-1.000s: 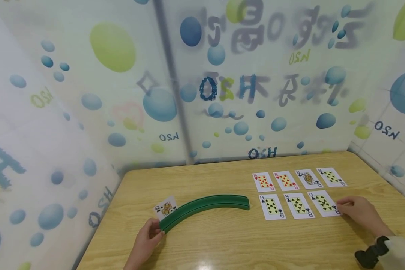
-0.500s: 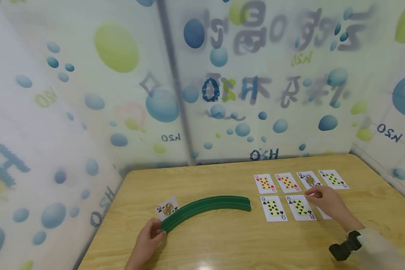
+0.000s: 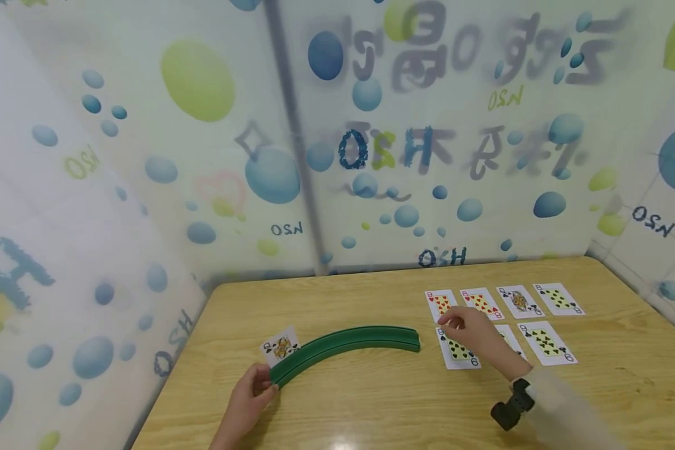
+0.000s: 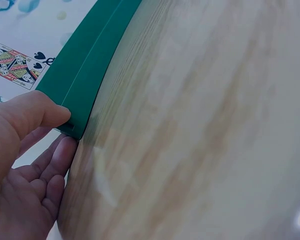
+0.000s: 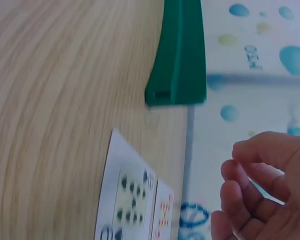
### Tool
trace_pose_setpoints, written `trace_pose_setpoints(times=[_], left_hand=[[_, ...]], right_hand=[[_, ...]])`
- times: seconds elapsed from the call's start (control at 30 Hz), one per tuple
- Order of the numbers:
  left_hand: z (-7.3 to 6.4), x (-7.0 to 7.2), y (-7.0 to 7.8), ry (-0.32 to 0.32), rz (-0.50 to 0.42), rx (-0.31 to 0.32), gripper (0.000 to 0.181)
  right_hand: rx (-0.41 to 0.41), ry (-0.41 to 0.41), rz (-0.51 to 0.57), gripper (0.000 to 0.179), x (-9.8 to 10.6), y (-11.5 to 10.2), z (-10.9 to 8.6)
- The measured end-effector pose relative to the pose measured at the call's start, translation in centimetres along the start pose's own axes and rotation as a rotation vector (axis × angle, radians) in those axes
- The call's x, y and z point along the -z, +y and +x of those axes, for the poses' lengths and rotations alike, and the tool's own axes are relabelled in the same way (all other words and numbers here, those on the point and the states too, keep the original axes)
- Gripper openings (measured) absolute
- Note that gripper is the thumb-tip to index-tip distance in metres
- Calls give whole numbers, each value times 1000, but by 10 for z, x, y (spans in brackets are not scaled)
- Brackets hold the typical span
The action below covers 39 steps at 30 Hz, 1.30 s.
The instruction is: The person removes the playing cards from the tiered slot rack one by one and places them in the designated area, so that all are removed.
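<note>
My left hand pinches the near left end of a curved green playing-card holder, thumb on its face in the left wrist view. Upright in that end stands a queen of spades. My right hand hovers over the left side of the laid-out cards, fingers loosely curled and holding nothing. Beneath it, a nine of spades and a nine of hearts are partly covered. The right wrist view shows the holder's other end apart from this hand.
Face up on the wooden table lie two rows of cards, including an eight of hearts, a queen, an eight and a nine. A bubble-patterned curtain wall rises behind.
My right hand has moved left from the nine at the lower row's right end, across the cards, to the row's left end. My left hand keeps its grip on the card holder.
</note>
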<state>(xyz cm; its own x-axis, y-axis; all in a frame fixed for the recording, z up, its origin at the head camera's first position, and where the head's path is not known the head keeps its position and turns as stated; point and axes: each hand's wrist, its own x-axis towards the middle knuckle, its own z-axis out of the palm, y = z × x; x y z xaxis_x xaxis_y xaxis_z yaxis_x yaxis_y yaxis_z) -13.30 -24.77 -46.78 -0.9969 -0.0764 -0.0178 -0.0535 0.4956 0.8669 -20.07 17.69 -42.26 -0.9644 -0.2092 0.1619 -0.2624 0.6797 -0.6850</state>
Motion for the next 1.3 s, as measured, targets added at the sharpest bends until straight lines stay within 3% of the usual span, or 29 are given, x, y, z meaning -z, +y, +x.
trace_pose_setpoints(times=[0.63,1.0,1.3], left_hand=[[-1,-2,1,-5,-14,-3,25],[-1,2,0,-7,-12,-6,26],[0,0,-1,-2,-37,-19,26]], right_hand=[[275,-194,165,9,-76,-75,37],[357,-265,167,11,-113,-109,53],[349,-299,170,15,-141,-122,64]])
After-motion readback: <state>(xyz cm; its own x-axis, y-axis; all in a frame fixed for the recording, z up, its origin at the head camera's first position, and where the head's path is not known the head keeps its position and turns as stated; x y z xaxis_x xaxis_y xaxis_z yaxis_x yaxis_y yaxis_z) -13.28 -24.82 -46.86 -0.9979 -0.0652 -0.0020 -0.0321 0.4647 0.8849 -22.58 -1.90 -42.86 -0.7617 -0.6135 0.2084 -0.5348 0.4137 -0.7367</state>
